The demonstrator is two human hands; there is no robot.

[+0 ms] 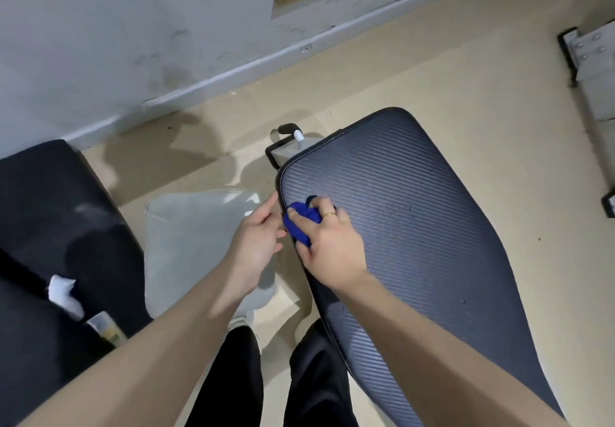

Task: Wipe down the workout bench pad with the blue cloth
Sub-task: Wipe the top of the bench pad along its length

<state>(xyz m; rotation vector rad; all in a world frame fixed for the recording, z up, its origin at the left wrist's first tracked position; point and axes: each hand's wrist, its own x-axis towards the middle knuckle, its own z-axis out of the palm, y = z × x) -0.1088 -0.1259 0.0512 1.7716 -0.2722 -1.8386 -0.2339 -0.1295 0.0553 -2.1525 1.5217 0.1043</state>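
Currently pinching bunched blue cloth (301,223) with right hand (332,243) against bench pad (416,227) near-left edge; left hand (258,243) fingers relaxed, just beside.

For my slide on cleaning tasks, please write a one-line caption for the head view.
Right hand presses a bunched blue cloth on the bench pad; left hand touches its edge.

Bench pad (416,227) — ribbed, faintly glossy vinyl-like weave; blue cloth (301,223) — soft, matt fabric
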